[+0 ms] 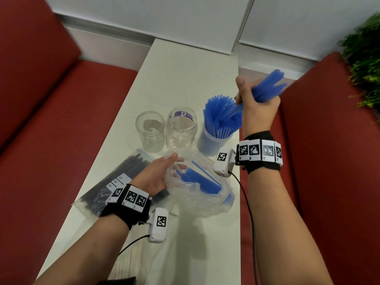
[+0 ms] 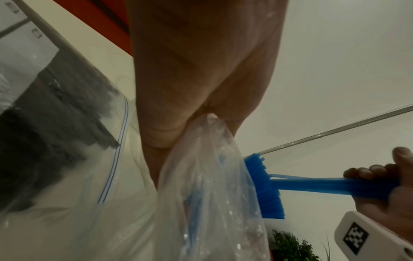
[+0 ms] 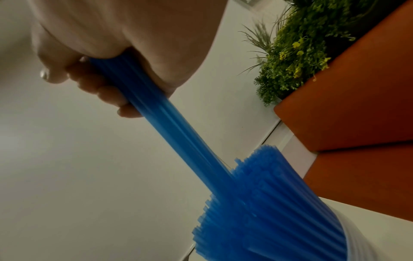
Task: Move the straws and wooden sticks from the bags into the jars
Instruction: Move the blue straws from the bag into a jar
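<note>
A tight bundle of thin, translucent blue straws (image 1: 265, 89) is gripped in the fist of the right hand (image 1: 258, 112), its lower ends among the straws fanned in the right-hand clear jar (image 1: 207, 144). The crinkled clear plastic bag (image 1: 197, 194), a few straws inside, is pinched at its mouth by the left hand (image 1: 156, 175) on the pale table (image 1: 185, 79).

no readable text, labels too blurred
</note>
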`<move>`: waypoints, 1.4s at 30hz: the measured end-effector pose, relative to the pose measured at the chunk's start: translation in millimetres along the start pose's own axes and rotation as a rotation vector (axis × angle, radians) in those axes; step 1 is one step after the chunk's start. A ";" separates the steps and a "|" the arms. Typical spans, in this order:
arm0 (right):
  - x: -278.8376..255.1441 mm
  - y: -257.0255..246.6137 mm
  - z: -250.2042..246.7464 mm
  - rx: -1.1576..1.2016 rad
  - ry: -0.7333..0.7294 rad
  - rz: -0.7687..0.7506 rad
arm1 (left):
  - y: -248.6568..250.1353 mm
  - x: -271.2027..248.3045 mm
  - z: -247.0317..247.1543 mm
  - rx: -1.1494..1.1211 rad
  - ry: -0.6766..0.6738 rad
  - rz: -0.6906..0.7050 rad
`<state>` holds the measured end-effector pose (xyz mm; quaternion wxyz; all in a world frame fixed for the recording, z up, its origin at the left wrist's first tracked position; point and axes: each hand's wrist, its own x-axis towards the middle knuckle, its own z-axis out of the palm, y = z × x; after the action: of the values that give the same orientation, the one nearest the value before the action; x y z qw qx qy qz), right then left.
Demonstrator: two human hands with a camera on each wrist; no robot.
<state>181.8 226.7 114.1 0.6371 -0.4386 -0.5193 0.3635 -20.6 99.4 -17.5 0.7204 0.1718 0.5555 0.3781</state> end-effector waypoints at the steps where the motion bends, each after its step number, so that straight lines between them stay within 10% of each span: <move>1: -1.9 0.1 -2.0 0.005 0.024 -0.008 | -0.5 -0.2 -0.7 -0.005 0.004 -0.003; 10: -4.7 -4.3 -3.1 0.015 0.048 -0.011 | -1.3 -4.6 2.6 0.002 -0.004 -0.008; 23: 26.3 46.1 10.1 -0.290 -0.289 0.272 | -3.0 -3.9 -0.3 0.010 -0.005 0.006; 30: 45.7 26.7 14.5 -0.241 -0.054 -0.069 | -6.0 0.3 -7.5 -0.008 -0.016 0.000; 38: 10.4 79.3 6.2 -1.266 -0.501 0.064 | -5.9 5.5 -2.9 0.001 -0.021 -0.015; 42: 8.9 84.8 4.2 -1.285 -0.509 0.012 | -5.4 5.7 -3.4 0.007 -0.019 -0.019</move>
<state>178.8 265.4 38.1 0.1073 -0.6330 -0.7626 0.0788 -21.2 99.5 -26.1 0.7285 0.1725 0.5517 0.3676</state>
